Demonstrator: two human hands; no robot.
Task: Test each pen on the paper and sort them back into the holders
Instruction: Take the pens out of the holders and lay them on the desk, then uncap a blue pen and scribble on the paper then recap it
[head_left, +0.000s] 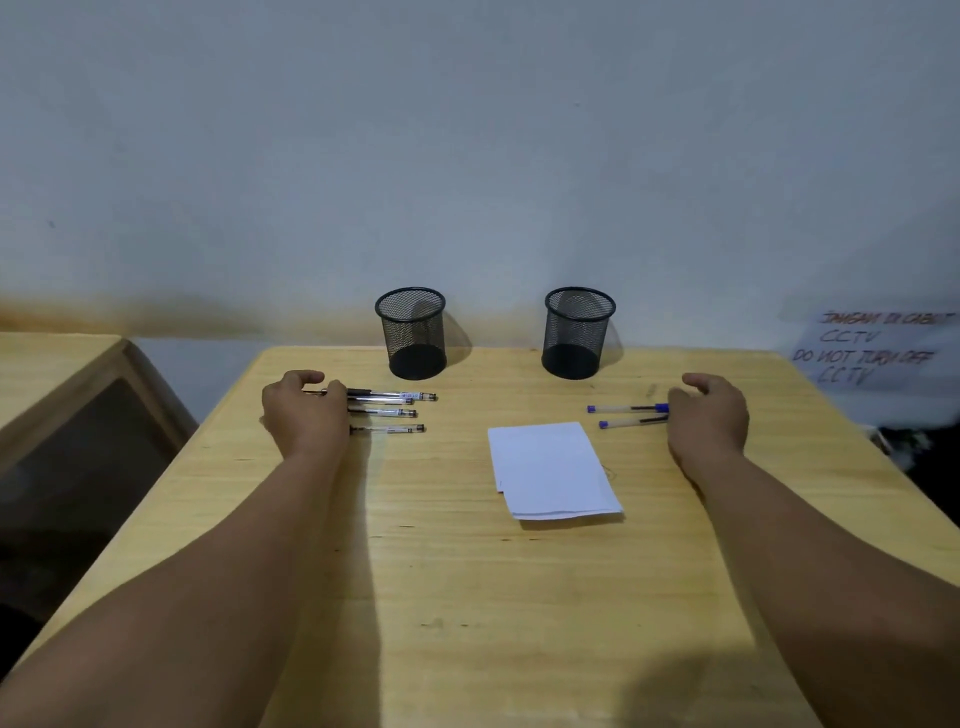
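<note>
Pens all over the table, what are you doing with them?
A person is about to try pens out. The left hand rests on the ends of four clear black-ink pens lying in a row, and the right hand is at the ends of two blue-capped pens. The white sheets of paper lie between them with no marks that I can see. Both black mesh pen holders at the back of the light wooden table look empty.

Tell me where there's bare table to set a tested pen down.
Free: the near table below the paper, between the forearms; also the gap between the two holders. Crowded: black pens by the left hand, blue pens by the right hand.
</note>
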